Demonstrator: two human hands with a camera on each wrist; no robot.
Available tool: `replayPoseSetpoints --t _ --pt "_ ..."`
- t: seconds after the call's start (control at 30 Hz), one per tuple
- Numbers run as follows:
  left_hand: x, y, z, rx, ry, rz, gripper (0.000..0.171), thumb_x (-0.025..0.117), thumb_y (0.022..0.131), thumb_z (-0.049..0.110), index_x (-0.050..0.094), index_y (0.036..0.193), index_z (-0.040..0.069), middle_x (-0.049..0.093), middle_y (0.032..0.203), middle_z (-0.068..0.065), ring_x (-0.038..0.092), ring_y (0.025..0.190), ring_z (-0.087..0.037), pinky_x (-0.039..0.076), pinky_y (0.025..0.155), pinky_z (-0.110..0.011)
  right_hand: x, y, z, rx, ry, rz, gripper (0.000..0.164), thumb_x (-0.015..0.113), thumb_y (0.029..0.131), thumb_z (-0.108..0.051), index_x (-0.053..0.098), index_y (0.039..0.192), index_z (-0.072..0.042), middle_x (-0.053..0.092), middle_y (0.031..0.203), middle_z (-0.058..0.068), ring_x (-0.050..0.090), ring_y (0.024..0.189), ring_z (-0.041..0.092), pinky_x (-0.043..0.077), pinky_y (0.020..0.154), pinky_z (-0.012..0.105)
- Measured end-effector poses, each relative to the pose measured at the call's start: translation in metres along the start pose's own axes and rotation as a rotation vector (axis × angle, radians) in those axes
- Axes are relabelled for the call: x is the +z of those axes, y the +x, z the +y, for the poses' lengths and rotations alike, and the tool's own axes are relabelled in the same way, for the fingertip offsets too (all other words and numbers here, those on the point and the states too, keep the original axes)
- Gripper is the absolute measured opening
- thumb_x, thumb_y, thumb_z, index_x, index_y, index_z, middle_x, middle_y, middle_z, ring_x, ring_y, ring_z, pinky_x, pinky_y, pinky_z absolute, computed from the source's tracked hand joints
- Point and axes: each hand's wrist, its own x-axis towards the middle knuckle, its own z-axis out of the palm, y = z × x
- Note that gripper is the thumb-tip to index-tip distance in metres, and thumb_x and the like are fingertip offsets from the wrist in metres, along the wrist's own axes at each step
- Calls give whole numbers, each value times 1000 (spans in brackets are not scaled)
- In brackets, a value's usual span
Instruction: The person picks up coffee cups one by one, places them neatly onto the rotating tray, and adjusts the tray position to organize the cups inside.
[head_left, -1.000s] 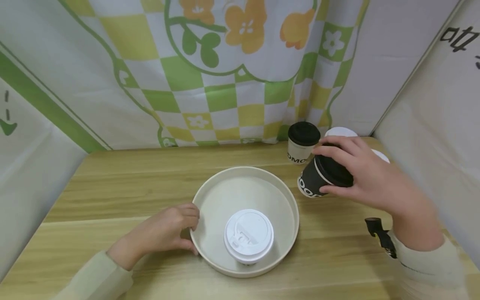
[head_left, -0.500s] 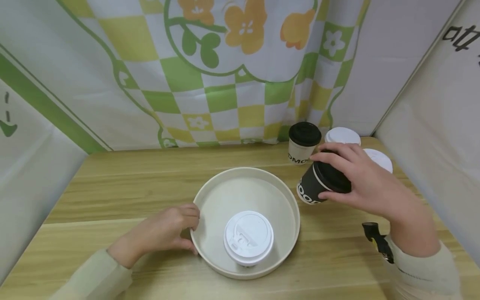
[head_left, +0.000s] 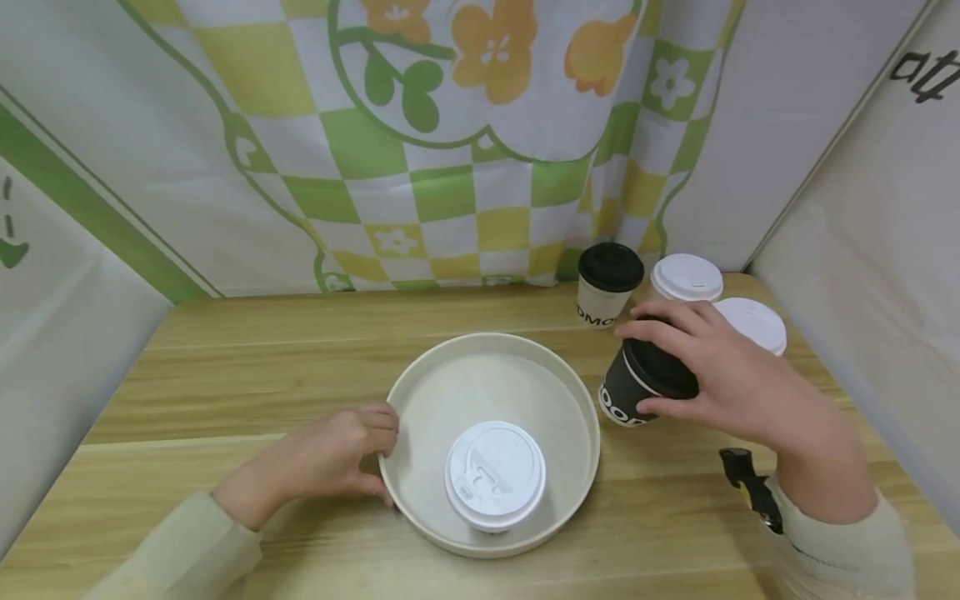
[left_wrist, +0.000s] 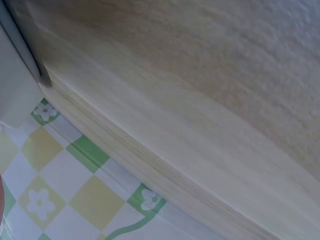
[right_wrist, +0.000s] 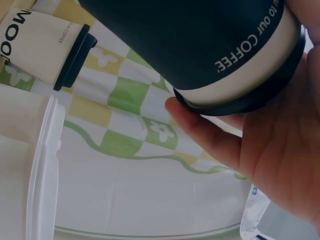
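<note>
My right hand (head_left: 720, 367) grips a black paper coffee cup (head_left: 622, 390) by its black lid, fingers on the far side and thumb on the near side. The cup leans a little, just right of a round cream tray (head_left: 577, 400). In the right wrist view the fingers wrap the lid end of the black coffee cup (right_wrist: 200, 45). My left hand (head_left: 337, 458) holds the tray's left rim, fingertips over the edge and thumb low outside it. On the tray stands a coffee cup with a white lid (head_left: 495, 471).
Behind the held cup stand a cream cup with a black lid (head_left: 606, 283) and two cups with white lids (head_left: 686, 277), partly hidden by the right hand. A checked flower-print curtain (head_left: 442, 196) hangs at the back edge of the wooden table (head_left: 225, 375).
My right hand has brought the black coffee cup slightly toward me, uncovering more of the white lids behind. The left hand and the tray stay in place.
</note>
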Motion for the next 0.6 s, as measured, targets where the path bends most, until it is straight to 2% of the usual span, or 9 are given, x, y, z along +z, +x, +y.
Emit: replayPoseSetpoints --t 0.27,0.6 --pt "-2 2 -1 19 -11 -9 46 81 67 51 48 69 19 53 85 9 48 83 -4 49 67 -16 5 -3 1 -17 6 20 75 92 67 -30 57 133 -22 54 136 7 49 121 35 52 88 53" --pt "-4 3 -4 20 -15 -25 45 83 65 49 50 70 19 55 87 8 52 86 -5 52 72 -18 7 -2 2 -34 12 39 75 92 66 -30 58 132 -21 54 135 8 50 119 35 52 86 52"
